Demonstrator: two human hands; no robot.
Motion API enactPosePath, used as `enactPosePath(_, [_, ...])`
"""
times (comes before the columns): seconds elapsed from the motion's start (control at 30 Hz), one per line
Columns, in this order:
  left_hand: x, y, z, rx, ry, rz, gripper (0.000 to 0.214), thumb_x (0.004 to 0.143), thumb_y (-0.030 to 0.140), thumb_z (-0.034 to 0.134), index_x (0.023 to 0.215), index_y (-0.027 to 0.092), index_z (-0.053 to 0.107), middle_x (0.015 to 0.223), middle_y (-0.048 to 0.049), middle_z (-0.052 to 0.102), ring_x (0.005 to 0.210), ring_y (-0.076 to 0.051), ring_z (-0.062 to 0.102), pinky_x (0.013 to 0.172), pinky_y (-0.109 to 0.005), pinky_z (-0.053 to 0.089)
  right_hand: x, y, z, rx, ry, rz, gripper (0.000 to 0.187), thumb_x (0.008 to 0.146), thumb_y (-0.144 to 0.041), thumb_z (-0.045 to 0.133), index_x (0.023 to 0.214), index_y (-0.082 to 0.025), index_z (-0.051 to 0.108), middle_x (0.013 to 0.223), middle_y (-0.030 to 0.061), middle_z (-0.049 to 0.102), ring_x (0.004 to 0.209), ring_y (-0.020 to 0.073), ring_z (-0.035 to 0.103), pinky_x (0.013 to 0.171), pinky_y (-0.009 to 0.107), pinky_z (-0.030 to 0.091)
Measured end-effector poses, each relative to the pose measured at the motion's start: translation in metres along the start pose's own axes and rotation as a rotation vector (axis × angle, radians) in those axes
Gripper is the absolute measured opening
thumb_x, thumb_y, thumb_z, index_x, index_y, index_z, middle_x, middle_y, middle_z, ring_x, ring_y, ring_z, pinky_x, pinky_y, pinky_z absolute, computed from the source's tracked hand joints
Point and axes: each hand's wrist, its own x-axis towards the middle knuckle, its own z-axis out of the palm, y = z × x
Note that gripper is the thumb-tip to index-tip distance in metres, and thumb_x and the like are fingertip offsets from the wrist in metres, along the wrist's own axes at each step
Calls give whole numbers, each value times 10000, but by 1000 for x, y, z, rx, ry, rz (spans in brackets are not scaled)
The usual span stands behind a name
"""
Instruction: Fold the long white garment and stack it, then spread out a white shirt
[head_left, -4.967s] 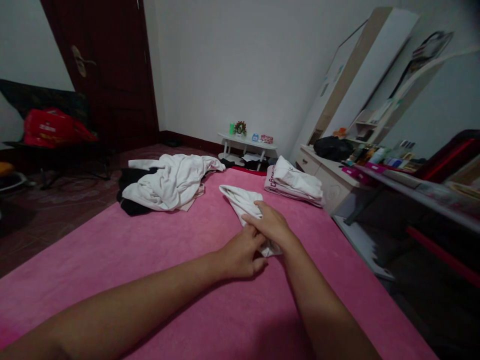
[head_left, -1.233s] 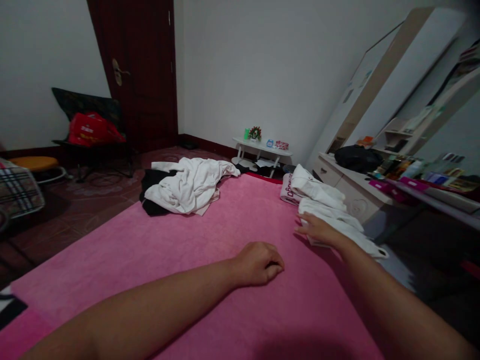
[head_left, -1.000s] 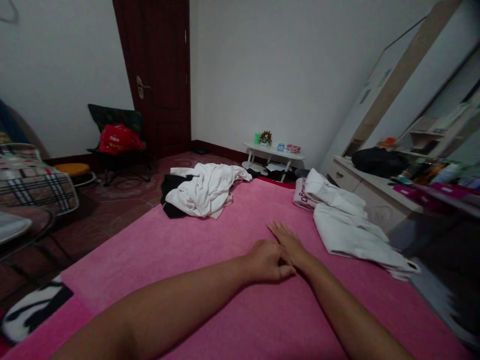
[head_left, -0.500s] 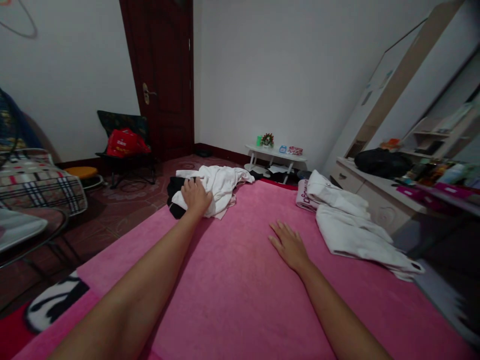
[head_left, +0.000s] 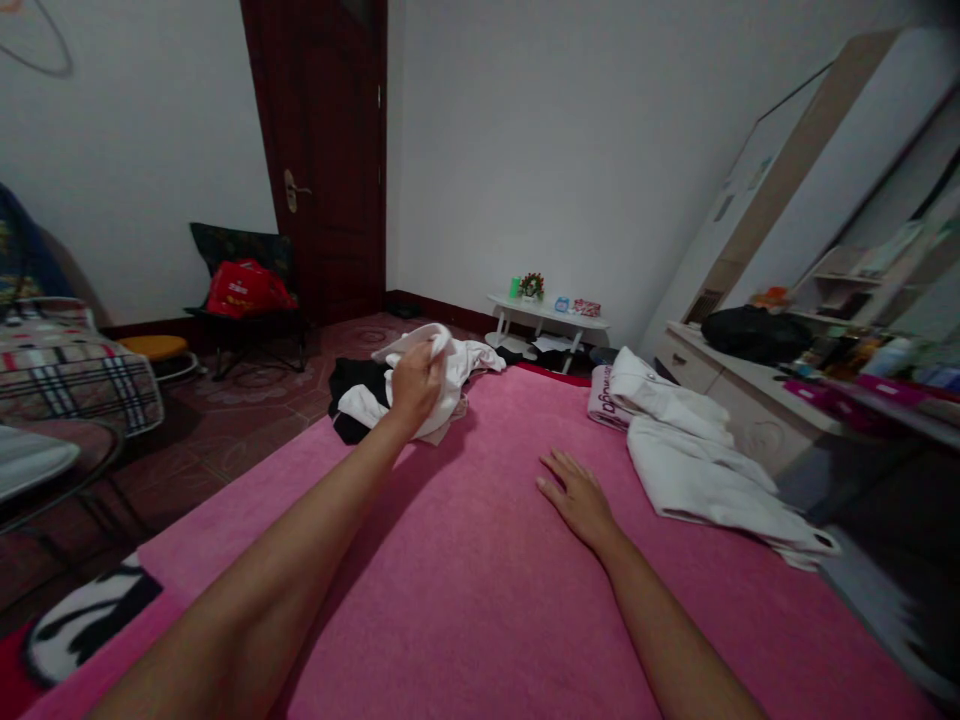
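Observation:
My left hand [head_left: 418, 382] is closed on a white garment [head_left: 456, 368], lifting part of it in a fold above the pile. What kind of garment it is I cannot make out. Black clothing [head_left: 351, 385] lies under and beside it at the far left edge of the pink bed cover [head_left: 480, 580]. My right hand [head_left: 576, 495] rests palm down on the cover with its fingers stretched out, holding nothing. To its right lie folded white clothes [head_left: 694, 465], and a rolled white piece with dark lettering [head_left: 604, 398] sits at their far end.
Beyond the bed stands a low white table [head_left: 551, 312] with small items on it. A chair [head_left: 244, 262] holds a red bag [head_left: 247, 290] near the dark door [head_left: 322, 150]. Along the right is a dresser [head_left: 697, 365] with a black bag [head_left: 754, 332].
My left hand, earlier spread flat on the white garment, has closed on it and raised it, moving slightly right. My right hand stays on the cover.

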Motion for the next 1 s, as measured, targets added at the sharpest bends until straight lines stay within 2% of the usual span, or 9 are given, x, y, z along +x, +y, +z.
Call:
enactPosePath(0.07, [-8,49,-3,-200,-148,307,288,857,197,444,1056,170,650,1138,-95,663,1071,-224,581,935,-325,421,3,8,-3,369,131,61,554,811,-567,556,1225,-207,630,1357,112,562,1284,281,482,1104,482,307])
enactPosePath(0.2, [-55,136,-11,-333,-940,806,288,714,58,524,915,173,694,922,-58,723,855,-193,649,735,-262,463,0,33,-27,1097,320,263,522,786,-647,537,1076,-231,661,1193,89,668,1063,266,640,940,439,486])
enactPosePath(0.3, [-87,165,-18,-422,-1325,883,292,728,69,530,915,182,724,904,-28,743,791,-174,666,658,-242,450,-7,54,-53,1354,269,373,502,785,-693,511,993,-259,652,1123,73,690,999,236,665,881,420,525])
enactPosePath(0.37, [-94,167,-21,-493,-1436,855,331,754,79,529,996,196,722,934,-11,748,781,-153,670,634,-222,443,-11,60,-65,1393,211,412,501,795,-693,503,1008,-261,641,1112,73,690,978,218,669,855,402,535])
enactPosePath(0.57, [-53,133,-17,-97,-1065,506,251,837,205,537,1001,203,726,943,-64,739,844,-198,668,713,-257,453,-13,13,-51,975,-36,318,499,729,-509,695,1135,-232,610,1167,94,659,959,217,664,814,366,533])
enactPosePath(0.7, [-21,78,-7,326,-703,187,275,859,296,538,1056,183,693,1084,-136,673,1023,-289,610,839,-363,451,-23,-37,-21,317,-113,14,682,675,-366,747,1305,-200,544,1282,122,593,1140,267,558,976,437,434])
enactPosePath(0.8, [-8,26,-7,530,-413,-49,421,855,359,558,1221,153,586,1239,-195,566,1148,-351,521,923,-451,412,-29,-56,-10,-64,-119,-133,592,719,-311,710,1282,-174,587,1323,116,569,1237,291,459,1062,444,336])
enactPosePath(0.87, [-4,-5,-10,610,-339,-208,491,845,374,561,1260,114,539,1232,-225,556,1140,-372,521,902,-465,423,-29,-58,-8,-147,-124,-150,530,766,-320,674,1269,-170,600,1299,112,583,1210,276,475,1038,414,360])
enactPosePath(1.0, [-2,-40,-9,634,-428,-419,398,821,313,552,1140,85,618,1104,-217,640,1047,-354,600,843,-418,458,-26,-53,-9,-167,-112,-154,470,792,-312,658,1239,-174,622,1263,105,602,1169,246,508,1005,369,386])
